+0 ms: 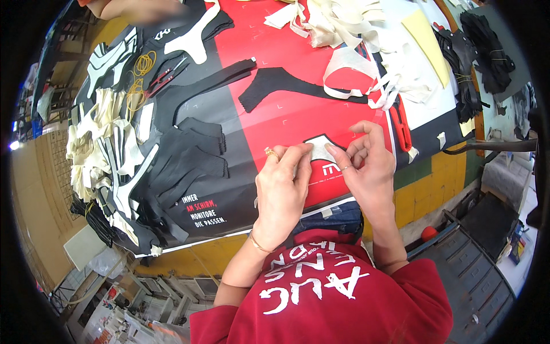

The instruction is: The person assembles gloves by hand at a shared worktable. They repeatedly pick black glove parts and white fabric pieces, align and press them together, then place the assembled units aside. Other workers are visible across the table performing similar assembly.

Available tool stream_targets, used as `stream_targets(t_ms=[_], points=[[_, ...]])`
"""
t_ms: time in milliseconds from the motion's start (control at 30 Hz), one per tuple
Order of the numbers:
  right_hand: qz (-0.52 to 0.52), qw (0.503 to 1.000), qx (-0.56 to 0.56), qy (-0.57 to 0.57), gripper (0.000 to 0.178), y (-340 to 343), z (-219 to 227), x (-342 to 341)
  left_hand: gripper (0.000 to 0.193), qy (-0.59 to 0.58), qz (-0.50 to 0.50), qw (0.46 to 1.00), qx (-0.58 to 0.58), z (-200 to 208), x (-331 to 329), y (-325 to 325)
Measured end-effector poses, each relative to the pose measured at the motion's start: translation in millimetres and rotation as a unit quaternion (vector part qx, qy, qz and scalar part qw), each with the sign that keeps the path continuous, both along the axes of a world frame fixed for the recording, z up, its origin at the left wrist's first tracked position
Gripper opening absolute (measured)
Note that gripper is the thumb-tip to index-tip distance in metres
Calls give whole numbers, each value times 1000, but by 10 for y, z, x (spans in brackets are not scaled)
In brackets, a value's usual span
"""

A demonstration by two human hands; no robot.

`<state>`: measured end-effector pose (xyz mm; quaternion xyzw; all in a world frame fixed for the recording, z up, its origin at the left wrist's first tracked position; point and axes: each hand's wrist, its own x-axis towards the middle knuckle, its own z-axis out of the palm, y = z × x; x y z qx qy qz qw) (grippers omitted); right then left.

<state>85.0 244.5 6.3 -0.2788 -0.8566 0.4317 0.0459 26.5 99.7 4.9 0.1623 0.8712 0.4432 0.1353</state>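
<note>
Near the front edge of the table, a small white fabric piece [319, 150] with a black layer along its edge is between my two hands. My left hand [281, 186] pinches its left side with thumb and forefinger. The right hand [372, 169] has its thumb on the piece's right side, fingers curled behind. Just beyond lies a Y-shaped black fabric piece [275, 83], its right arm running under a curved cream strip [352, 66]. To the right of my right hand is a red-handled cutting tool [403, 126].
Cream fabric scraps [338, 20] are heaped at the far right. Black cut pieces [186, 152] and cream pieces [94, 143] cover the left, near red-handled scissors [166, 79] and yellow rubber bands [144, 63]. Another person's hand [143, 10] is at the far left. Black bundles [458, 54] lie right.
</note>
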Motion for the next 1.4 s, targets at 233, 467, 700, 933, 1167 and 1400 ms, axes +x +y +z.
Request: stream_targets(t_ms=[233,467,700,933,1167,1400], points=[[15,999,-17,49,40,79,17,138,15,22,3,1000,15,-23,0,6],[4,998,-51,38,37,83,-22,151,14,21,5,1000,13,-20,-5,3],[-11,998,18,52,30,4,-77,160,15,23,8,1000,15,-25,12,6],[13,966,250,58,16,-97,-196,257,16,34,-11,999,2,-31,14,-9],[65,926,338,154,28,-82,-202,321,18,14,-15,1000,-3,-39,20,-26],[285,935,187,100,74,-199,-271,204,23,-51,3,998,36,25,-23,-140]])
